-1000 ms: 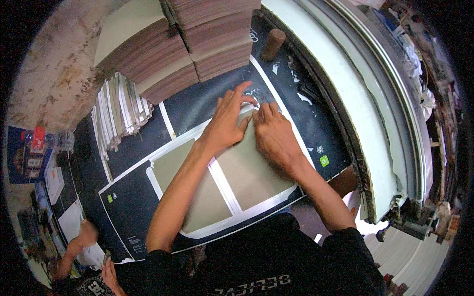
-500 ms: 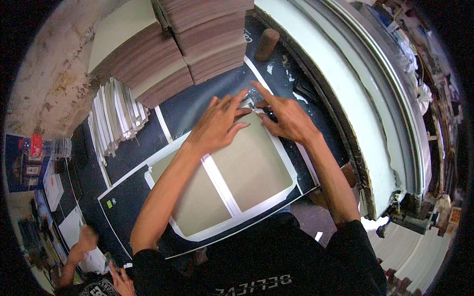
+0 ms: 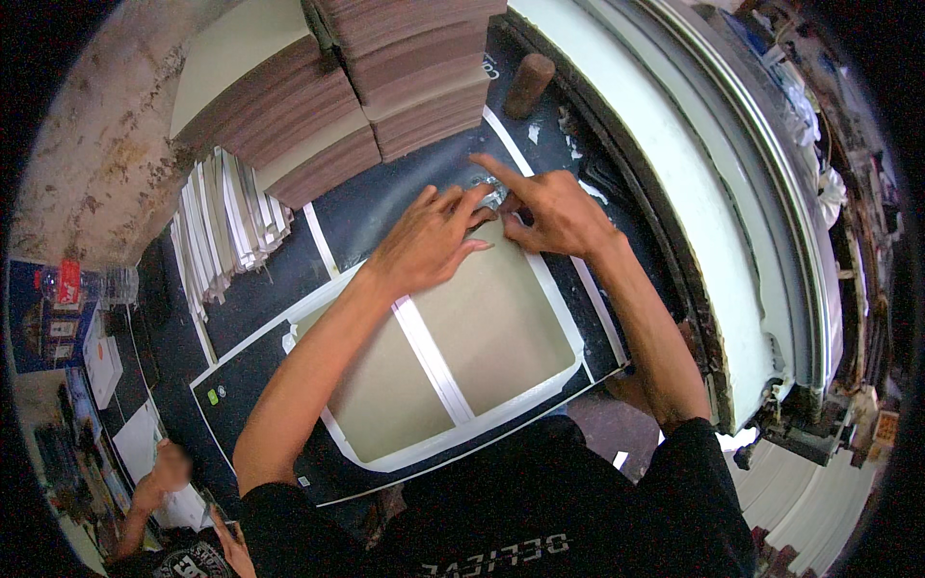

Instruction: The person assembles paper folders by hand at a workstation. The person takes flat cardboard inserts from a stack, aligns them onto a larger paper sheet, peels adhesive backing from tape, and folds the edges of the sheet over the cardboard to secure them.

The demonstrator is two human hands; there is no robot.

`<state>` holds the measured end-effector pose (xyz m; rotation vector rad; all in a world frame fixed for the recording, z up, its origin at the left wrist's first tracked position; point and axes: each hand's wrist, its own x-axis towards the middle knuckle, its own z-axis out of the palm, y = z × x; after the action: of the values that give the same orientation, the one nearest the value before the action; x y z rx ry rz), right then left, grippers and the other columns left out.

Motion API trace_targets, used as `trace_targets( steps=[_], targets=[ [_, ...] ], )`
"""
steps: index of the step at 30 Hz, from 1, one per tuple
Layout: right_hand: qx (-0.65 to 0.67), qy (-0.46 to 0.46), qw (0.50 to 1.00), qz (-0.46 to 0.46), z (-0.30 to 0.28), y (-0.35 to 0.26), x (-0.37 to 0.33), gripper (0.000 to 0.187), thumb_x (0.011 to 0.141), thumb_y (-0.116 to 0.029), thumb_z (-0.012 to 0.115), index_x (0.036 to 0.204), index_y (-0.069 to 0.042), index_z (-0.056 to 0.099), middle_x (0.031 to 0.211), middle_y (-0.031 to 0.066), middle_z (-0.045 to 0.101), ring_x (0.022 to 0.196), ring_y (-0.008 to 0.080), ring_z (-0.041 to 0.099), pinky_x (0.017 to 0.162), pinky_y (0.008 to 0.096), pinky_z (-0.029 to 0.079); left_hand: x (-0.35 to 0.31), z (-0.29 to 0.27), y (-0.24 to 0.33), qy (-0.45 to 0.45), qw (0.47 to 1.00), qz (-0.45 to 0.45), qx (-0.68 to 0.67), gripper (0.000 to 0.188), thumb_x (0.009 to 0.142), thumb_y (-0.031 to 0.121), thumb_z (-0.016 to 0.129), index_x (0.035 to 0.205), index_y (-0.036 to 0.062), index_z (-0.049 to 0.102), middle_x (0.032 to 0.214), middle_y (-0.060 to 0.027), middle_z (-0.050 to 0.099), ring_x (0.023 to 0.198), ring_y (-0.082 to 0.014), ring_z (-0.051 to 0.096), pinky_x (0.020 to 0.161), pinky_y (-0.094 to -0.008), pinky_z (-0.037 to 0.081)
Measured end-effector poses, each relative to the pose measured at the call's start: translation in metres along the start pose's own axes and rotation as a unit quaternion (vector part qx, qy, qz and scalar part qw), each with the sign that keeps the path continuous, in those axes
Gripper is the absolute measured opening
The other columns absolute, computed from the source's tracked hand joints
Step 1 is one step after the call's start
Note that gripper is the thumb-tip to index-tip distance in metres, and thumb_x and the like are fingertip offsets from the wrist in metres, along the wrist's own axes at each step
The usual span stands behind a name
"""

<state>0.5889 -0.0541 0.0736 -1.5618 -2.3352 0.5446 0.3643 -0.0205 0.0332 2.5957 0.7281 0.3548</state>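
Two tan boards lie side by side on a dark printed sheet (image 3: 260, 289) with white borders, which is spread over the work surface in front of the person. The right board (image 3: 496, 323) takes up the middle of the view, and its far corner is where both hands meet. The left board (image 3: 381, 390) lies just beside it, parted from it by a narrow white strip (image 3: 432, 358).

The left hand (image 3: 424, 241) lies flat, palm down, on the far edge of the right board, its fingers spread a little and pointing toward the far right; it grips nothing. Its forearm runs up from the lower left across the left board. The right hand (image 3: 549, 212) rests at the same corner, its index finger stretched out toward the far left and pressing on the sheet, the other fingers curled under; whether they pinch anything cannot be told. The fingertips of the two hands touch or nearly touch.

Beyond the hands stand tall stacks of brown boards (image 3: 385, 87). A brown cylinder (image 3: 529, 85) stands just to their right. To the left, a fanned pile of white sheets (image 3: 226, 231) leans beside the stacks. At the lower left, another person's hand (image 3: 169, 472) shows.
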Motion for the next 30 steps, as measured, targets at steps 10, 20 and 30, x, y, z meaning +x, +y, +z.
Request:
trace_targets(
  steps=[10, 20, 30],
  targets=[
    [-0.096, 0.035, 0.995, -0.002, 0.007, -0.026, 0.001, 0.094, 0.075, -0.007, 0.069, 0.159, -0.008, 0.026, 0.075, 0.0196, 0.071, 0.066, 0.0342, 0.071, 0.065, 0.0462, 0.057, -0.007, 0.012, -0.003, 0.122, 0.991, -0.002, -0.056, 0.067, 0.090, 0.020, 0.074, 0.142, 0.0015, 0.036, 0.119, -0.0186, 0.064, 0.118, -0.0361, 0.057, 0.097, -0.0500, 0.039],
    [0.026, 0.086, 0.994, 0.059, 0.007, -0.034, -0.022, 0.094, 0.083, -0.001, 0.066, 0.162, -0.012, 0.015, 0.089, 0.0243, 0.073, 0.078, 0.0418, 0.072, 0.077, 0.0450, 0.059, -0.005, 0.010, 0.010, 0.146, 0.987, -0.035, -0.059, 0.071, 0.088, 0.017, 0.075, 0.143, -0.0005, 0.034, 0.118, -0.0162, 0.066, 0.121, -0.0350, 0.052, 0.099, -0.0479, 0.037],
    [0.026, 0.043, 0.998, 0.027, 0.000, -0.016, -0.031, 0.100, 0.082, -0.003, 0.070, 0.162, -0.019, 0.013, 0.093, 0.0208, 0.075, 0.083, 0.0368, 0.074, 0.079, 0.0462, 0.061, -0.001, 0.003, 0.003, 0.084, 0.996, 0.036, 0.023, 0.064, 0.095, 0.024, 0.068, 0.146, 0.0020, 0.036, 0.128, -0.0176, 0.061, 0.122, -0.0361, 0.052, 0.101, -0.0497, 0.037]
  ],
)
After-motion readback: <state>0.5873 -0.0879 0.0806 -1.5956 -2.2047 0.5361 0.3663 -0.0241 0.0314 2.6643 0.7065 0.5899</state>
